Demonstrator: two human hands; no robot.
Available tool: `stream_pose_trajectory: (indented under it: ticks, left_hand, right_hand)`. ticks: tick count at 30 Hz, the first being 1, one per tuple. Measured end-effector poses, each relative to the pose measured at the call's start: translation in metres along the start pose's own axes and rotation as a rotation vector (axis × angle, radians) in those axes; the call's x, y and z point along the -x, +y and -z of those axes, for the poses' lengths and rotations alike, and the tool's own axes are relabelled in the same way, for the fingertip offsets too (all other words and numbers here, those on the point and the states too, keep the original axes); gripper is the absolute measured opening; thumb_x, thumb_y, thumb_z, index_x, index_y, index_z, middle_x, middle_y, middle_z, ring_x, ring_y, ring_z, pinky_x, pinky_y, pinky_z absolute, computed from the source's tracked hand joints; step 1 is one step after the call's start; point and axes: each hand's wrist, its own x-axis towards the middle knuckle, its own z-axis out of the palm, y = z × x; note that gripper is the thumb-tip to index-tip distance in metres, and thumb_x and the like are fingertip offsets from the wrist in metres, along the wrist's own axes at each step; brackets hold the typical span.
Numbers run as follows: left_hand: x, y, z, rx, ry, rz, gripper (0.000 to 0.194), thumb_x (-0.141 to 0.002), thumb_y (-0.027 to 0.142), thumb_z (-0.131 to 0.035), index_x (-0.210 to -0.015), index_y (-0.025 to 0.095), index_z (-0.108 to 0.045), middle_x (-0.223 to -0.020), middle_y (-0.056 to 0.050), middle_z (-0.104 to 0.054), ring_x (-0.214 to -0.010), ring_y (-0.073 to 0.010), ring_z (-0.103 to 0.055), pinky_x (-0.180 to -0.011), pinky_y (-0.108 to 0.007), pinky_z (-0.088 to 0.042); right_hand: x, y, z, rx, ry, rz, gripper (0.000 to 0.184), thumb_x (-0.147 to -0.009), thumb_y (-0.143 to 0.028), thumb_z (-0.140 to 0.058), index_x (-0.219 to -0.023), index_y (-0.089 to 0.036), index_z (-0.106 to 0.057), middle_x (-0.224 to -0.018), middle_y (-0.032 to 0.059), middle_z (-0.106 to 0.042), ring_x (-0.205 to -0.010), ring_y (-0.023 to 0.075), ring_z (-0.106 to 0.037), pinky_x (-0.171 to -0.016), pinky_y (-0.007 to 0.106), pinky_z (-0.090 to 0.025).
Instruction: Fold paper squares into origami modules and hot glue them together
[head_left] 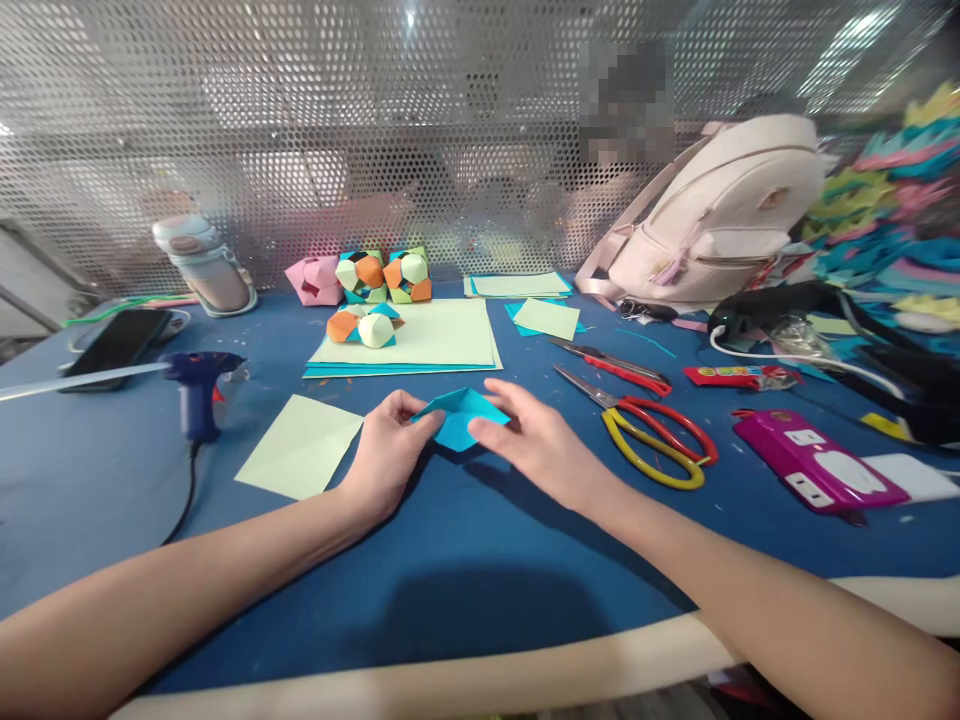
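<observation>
A folded piece of blue paper (459,424) is held between my hands, just above the blue table. My left hand (394,445) pinches its left corner between thumb and fingers. On the opposite side, my right hand (536,440) has its thumb on the near face and its fingers behind the right edge. A pale green paper square (300,447) lies beside my left hand. To the right of my right hand are scissors (660,440) with red and yellow handles.
A glue gun (196,390) stands at left near a phone (116,345) and bottle (206,265). Folded paper models (367,277) and a paper stack (442,335) lie behind my hands. A utility knife (615,366), purple power bank (814,460) and backpack (720,220) are at right.
</observation>
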Motion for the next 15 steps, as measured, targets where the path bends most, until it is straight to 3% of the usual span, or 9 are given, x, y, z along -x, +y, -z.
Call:
stream_pose_trajectory:
  ticks: [3, 7, 11, 15]
  left_hand:
    - [0.000, -0.001, 0.000, 0.023, 0.010, 0.009, 0.022, -0.065, 0.028, -0.070, -0.067, 0.017, -0.051, -0.059, 0.005, -0.053, -0.054, -0.0082, -0.045, -0.052, -0.021, -0.036]
    - [0.002, 0.000, -0.001, 0.057, -0.033, -0.008, 0.021, -0.066, 0.025, -0.069, -0.068, 0.018, -0.049, -0.058, 0.007, -0.050, -0.053, -0.0071, -0.043, -0.051, -0.020, -0.033]
    - [0.008, 0.005, -0.004, 0.073, -0.118, 0.003, 0.020, -0.065, 0.020, -0.068, -0.070, 0.018, -0.050, -0.060, 0.007, -0.050, -0.054, -0.0065, -0.044, -0.051, -0.019, -0.033]
    - [0.019, 0.009, -0.007, 0.131, -0.260, 0.109, 0.017, -0.066, 0.021, -0.068, -0.077, 0.017, -0.055, -0.067, 0.005, -0.056, -0.060, -0.0089, -0.051, -0.057, -0.021, -0.040]
  right_hand:
    - [0.000, 0.008, -0.011, 0.072, -0.044, 0.021, 0.049, -0.079, -0.031, -0.062, -0.123, -0.017, -0.047, -0.100, 0.0089, -0.068, -0.086, 0.0212, -0.065, -0.078, 0.037, -0.051]
    - [-0.002, 0.012, -0.016, 0.102, 0.041, 0.094, 0.041, -0.078, -0.018, -0.056, -0.118, -0.018, -0.049, -0.098, 0.0066, -0.066, -0.081, 0.0171, -0.064, -0.073, 0.032, -0.051]
    - [-0.002, 0.010, -0.011, 0.097, 0.130, 0.171, 0.039, -0.077, -0.017, -0.054, -0.116, -0.017, -0.050, -0.095, 0.0053, -0.065, -0.073, 0.0134, -0.060, -0.067, 0.028, -0.050]
    - [0.000, 0.008, -0.006, 0.115, 0.217, 0.298, 0.031, -0.078, -0.019, -0.054, -0.109, -0.018, -0.054, -0.087, 0.0035, -0.062, -0.072, 0.0123, -0.058, -0.067, 0.026, -0.050]
